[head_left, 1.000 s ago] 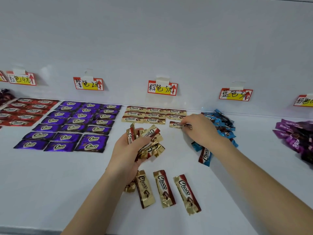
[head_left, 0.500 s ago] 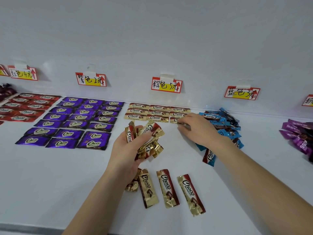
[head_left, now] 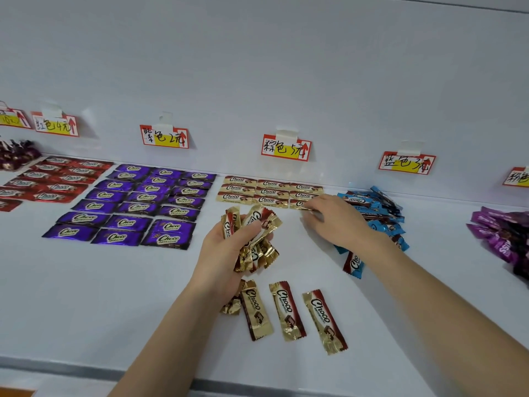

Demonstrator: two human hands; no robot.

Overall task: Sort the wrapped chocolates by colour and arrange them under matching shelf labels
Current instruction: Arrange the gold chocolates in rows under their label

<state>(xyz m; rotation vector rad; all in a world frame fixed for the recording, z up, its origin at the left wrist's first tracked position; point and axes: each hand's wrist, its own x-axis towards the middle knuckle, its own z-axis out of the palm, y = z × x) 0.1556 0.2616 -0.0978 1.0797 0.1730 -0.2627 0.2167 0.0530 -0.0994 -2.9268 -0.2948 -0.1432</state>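
Observation:
My left hand (head_left: 226, 250) grips a bunch of gold-wrapped chocolates (head_left: 254, 236) above the shelf's middle. My right hand (head_left: 335, 219) reaches to the grid of gold chocolates (head_left: 269, 191) laid under the brown label (head_left: 286, 147); its fingertips touch the rightmost gold piece (head_left: 297, 204) in the front row. Whether they pinch it is not clear. Three loose gold chocolates (head_left: 286, 310) lie side by side near the front, with a further one partly hidden under my left wrist.
Purple chocolates (head_left: 137, 207) lie in rows under the purple label (head_left: 164, 136), red ones (head_left: 48, 181) under the red label (head_left: 54, 124). A heap of blue chocolates (head_left: 375, 216) sits under the blue label (head_left: 406, 163). Magenta ones (head_left: 503, 236) are piled at far right.
My right hand has stayed at the right end of the gold grid's front row, over the piece there. My left hand keeps its bunch. The camera tilted slightly.

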